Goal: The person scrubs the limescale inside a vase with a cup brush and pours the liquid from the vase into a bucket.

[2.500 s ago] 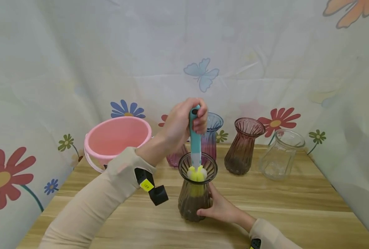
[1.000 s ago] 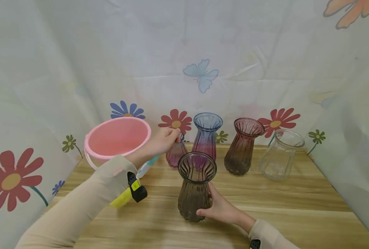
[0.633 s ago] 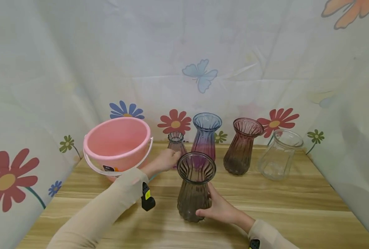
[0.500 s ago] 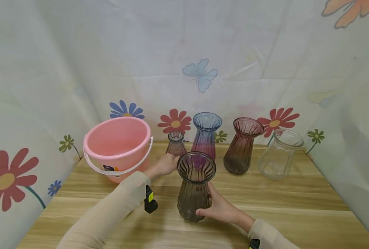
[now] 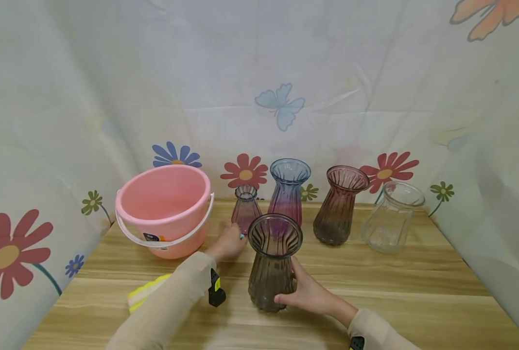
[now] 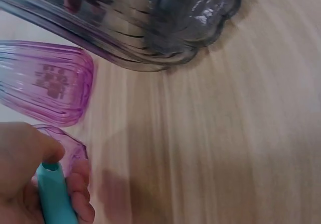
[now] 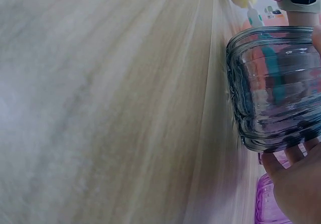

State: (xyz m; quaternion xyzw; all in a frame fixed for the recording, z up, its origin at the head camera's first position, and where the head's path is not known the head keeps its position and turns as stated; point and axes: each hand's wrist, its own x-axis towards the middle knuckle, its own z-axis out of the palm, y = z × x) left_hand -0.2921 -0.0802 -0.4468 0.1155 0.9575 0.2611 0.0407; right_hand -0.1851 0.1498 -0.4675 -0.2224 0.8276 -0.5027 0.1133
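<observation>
My left hand (image 5: 230,243) grips the teal handle (image 6: 54,196) of a sponge bottle brush, just in front of the small pink-purple vase (image 5: 245,214). From behind the left sleeve the brush's yellow and white sponge head (image 5: 147,291) sticks out, low over the table; the sleeve covers the shaft. A smoky grey ribbed glass vase (image 5: 271,279) stands upright at the middle, its wide rim up. My right hand (image 5: 309,289) holds this vase low on its right side, thumb in front. In the right wrist view the fingers (image 7: 273,164) lie against its glass.
A pink bucket (image 5: 194,238) with a white handle stands at the left. Behind the grey vase are a blue-purple vase (image 5: 287,194), a reddish-brown vase (image 5: 339,209) and a clear glass jar (image 5: 390,223). A flowered cloth (image 5: 351,73) surrounds the wooden table (image 5: 373,311).
My left hand has lifted the brush out of the grey vase, carried it left and lowered it towards the table. The right hand and the grey vase have stayed in place.
</observation>
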